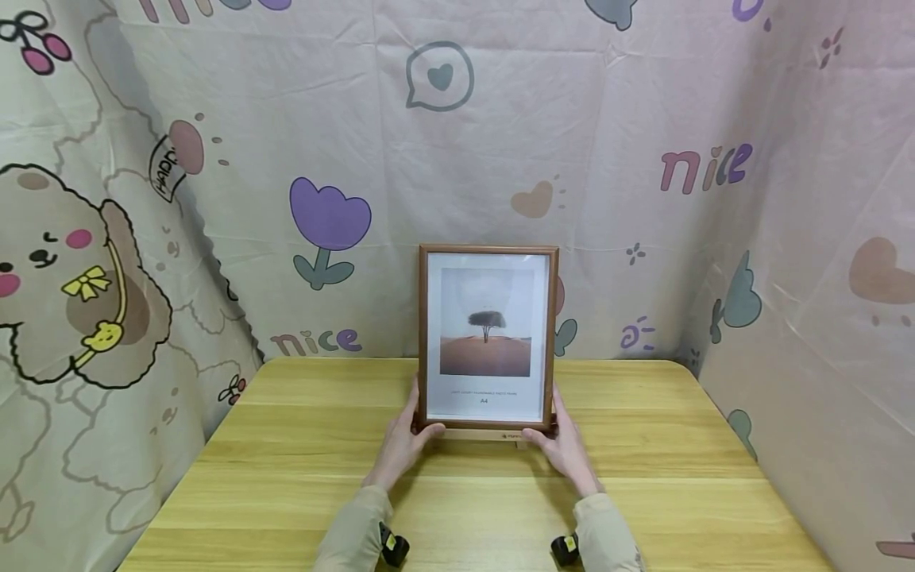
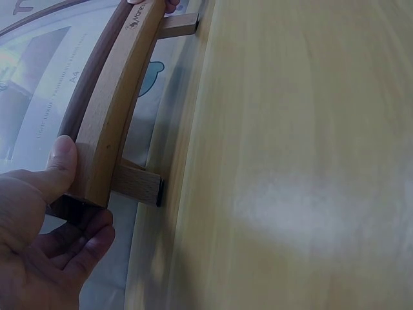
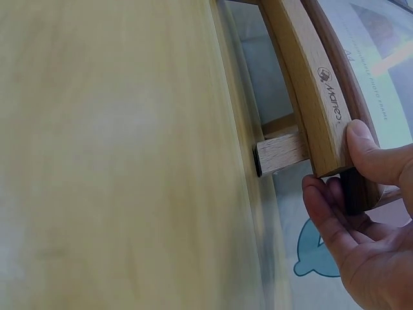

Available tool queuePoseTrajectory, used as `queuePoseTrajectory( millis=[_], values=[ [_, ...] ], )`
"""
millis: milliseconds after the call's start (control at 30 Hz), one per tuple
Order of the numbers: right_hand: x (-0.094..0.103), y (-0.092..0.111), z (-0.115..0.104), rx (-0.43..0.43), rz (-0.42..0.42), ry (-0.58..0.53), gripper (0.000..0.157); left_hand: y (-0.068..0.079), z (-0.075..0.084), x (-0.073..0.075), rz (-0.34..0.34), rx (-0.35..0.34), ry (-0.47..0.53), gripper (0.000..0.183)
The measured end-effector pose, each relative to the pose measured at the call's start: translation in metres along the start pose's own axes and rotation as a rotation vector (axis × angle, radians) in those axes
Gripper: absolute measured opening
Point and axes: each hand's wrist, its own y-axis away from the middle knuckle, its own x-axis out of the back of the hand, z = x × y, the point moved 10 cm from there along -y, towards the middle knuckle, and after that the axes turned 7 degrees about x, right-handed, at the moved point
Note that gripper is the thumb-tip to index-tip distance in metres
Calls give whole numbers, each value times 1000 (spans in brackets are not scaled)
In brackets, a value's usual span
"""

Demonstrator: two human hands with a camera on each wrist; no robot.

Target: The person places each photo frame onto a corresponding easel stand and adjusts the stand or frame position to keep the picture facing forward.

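A brown-edged picture frame (image 1: 423,334) with a print of a lone tree under its clear front stands upright on the ledge of a small wooden easel (image 1: 472,434). My left hand (image 1: 402,446) grips the frame's lower left corner. In the left wrist view its thumb (image 2: 62,155) lies on the front side by the ledge, and the fingers curl around the corner's end. My right hand (image 1: 565,449) grips the lower right corner in the same way, its thumb (image 3: 362,139) in front and fingers beneath and behind. Most of the easel is hidden behind the frame.
The light wood table (image 1: 665,445) ends at a back edge close behind the easel. A patterned cloth (image 1: 465,159) hangs behind and on both sides. The easel's short feet (image 2: 139,184) (image 3: 282,154) stick out toward me under the ledge.
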Motion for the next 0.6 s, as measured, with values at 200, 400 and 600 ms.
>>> queuePoseTrajectory(
  millis=[200,400,600],
  values=[
    [0,0,2,-14,-3,-15,104,0,1,-1,-1,-12,5,99],
    [1,1,0,-1,-6,-3,103,-1,1,-2,-5,-5,12,99],
    [2,1,0,-2,-1,7,103,-2,1,-2,6,1,6,99]
  ],
)
